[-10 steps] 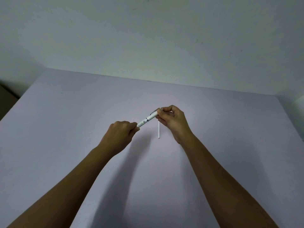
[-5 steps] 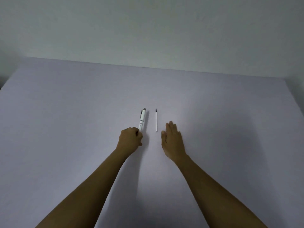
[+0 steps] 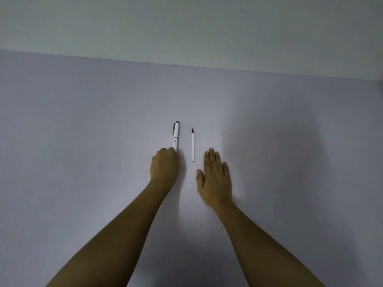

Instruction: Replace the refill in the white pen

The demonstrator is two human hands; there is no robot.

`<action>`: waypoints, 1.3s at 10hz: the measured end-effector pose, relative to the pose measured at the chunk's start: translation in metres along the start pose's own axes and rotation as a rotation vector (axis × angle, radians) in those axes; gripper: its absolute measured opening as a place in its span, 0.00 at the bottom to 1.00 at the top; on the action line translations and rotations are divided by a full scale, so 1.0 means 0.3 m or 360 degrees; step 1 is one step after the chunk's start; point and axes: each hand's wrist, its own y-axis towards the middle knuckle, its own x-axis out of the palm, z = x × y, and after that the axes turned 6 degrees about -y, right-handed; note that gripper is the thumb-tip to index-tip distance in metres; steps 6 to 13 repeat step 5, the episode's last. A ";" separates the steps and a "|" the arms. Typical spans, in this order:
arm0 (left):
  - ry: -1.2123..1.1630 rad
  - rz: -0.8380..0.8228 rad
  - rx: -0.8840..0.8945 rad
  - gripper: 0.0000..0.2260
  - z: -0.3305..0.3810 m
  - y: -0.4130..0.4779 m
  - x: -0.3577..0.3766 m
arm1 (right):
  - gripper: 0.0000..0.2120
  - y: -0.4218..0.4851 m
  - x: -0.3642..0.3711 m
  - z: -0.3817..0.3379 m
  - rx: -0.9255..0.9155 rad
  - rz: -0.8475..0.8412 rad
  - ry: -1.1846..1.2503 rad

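Observation:
The white pen (image 3: pixel 176 136) lies on the pale lilac table (image 3: pixel 83 141), pointing away from me, its grey clip end far. My left hand (image 3: pixel 164 167) is curled around the pen's near end, which it hides. A thin white refill (image 3: pixel 193 145) with a dark tip lies parallel to the pen, just to its right, touched by nothing. My right hand (image 3: pixel 216 179) rests flat on the table, palm down with fingers extended, slightly right of and nearer than the refill.
The table's far edge meets a plain pale wall (image 3: pixel 186 27). A dark gap shows at the far right corner (image 3: pixel 380 83). My two forearms reach in from the bottom of the view.
A second ago both hands held the pen in the air. The pen now lies on the table under my left hand; my right hand let go and lies flat.

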 end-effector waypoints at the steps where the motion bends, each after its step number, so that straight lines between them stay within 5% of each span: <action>1: 0.0036 0.0024 -0.0008 0.13 0.002 0.004 0.025 | 0.29 0.000 0.003 0.006 0.0001 0.0005 -0.0001; 5: 0.0073 -0.0079 0.0103 0.12 0.030 0.036 -0.073 | 0.29 0.013 -0.069 0.008 0.0001 -0.0221 0.0118; 13: 0.0073 -0.0079 0.0103 0.12 0.030 0.036 -0.073 | 0.29 0.013 -0.069 0.008 0.0001 -0.0221 0.0118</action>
